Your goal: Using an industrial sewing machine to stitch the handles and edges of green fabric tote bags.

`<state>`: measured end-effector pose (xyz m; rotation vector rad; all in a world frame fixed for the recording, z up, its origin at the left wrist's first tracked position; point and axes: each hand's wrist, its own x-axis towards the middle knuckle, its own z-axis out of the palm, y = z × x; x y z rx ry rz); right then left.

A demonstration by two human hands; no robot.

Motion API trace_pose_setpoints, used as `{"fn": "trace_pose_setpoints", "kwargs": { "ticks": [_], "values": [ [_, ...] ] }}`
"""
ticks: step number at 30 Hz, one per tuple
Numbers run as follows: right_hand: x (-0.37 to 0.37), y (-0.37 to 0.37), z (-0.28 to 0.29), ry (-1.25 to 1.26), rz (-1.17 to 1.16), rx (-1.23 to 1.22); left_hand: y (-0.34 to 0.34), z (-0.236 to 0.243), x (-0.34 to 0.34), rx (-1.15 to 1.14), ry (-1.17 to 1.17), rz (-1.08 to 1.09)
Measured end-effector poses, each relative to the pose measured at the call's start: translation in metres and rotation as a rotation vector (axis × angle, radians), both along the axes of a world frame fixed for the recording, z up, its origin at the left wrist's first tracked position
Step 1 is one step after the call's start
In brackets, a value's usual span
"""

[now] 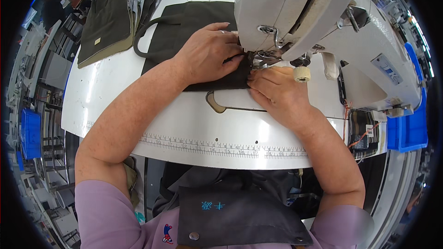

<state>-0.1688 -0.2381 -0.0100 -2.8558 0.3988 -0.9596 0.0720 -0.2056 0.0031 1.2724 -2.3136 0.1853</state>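
A dark olive fabric piece (194, 11) with a strap loop (140, 39) lies under the white sewing machine (263, 4). My left hand (207, 54) rests on the fabric with fingers bent and gathered on it, just left of the presser foot (260, 62). My right hand (278, 93) is at the fabric's right edge beside the foot, fingers curled onto the cloth, fingertips partly hidden. The part of the cloth beneath the needle is mostly obscured by the machine and my fingers.
A pile of olive fabric pieces (104, 23) sits at the back left of the white table (106, 101). Blue bins (406, 129) flank the table on both sides. A striped cloth (357, 133) with orange threads lies at right. Another person (53, 4) is in the background left.
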Motion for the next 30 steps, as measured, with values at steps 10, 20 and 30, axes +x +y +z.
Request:
{"fn": "trace_pose_setpoints", "kwargs": {
  "ticks": [10, 20, 30],
  "values": [
    [-0.009, -0.001, 0.009, -0.037, 0.051, 0.020, 0.049, 0.000, -0.006, 0.166, 0.044, -0.216],
    [-0.011, 0.004, 0.009, 0.065, -0.084, 0.096, 0.035, -0.008, 0.004, 0.235, 0.185, -0.199],
    [-0.008, 0.005, 0.005, 0.113, -0.195, 0.007, 0.026, -0.006, 0.003, 0.238, 0.149, -0.071]
  ]
}}
